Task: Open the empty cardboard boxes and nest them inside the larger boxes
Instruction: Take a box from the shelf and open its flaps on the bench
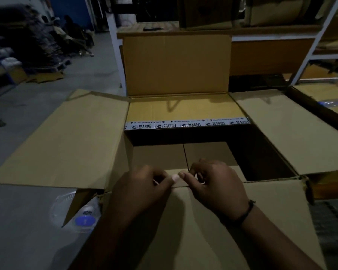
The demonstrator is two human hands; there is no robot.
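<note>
The left hand and right hand pinch a flap edge at six o'clock, just this side of the small box. The cardboard looks light and stiff, so grip it by the flap edges.

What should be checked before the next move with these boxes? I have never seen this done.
1. Large box's flaps out of the way: ok. The left flap and right flap lie spread, and the far flap stands up.
2. Room left inside: ok. A dark gap shows to the right of the smaller box.
3. Smaller box opened: not ok. Its top flaps meet at a shut seam.
4. Grip: ok. The left hand and right hand both pinch the edge of the near cardboard panel.
5. Depth of the gap: cannot tell, too dark.
</note>
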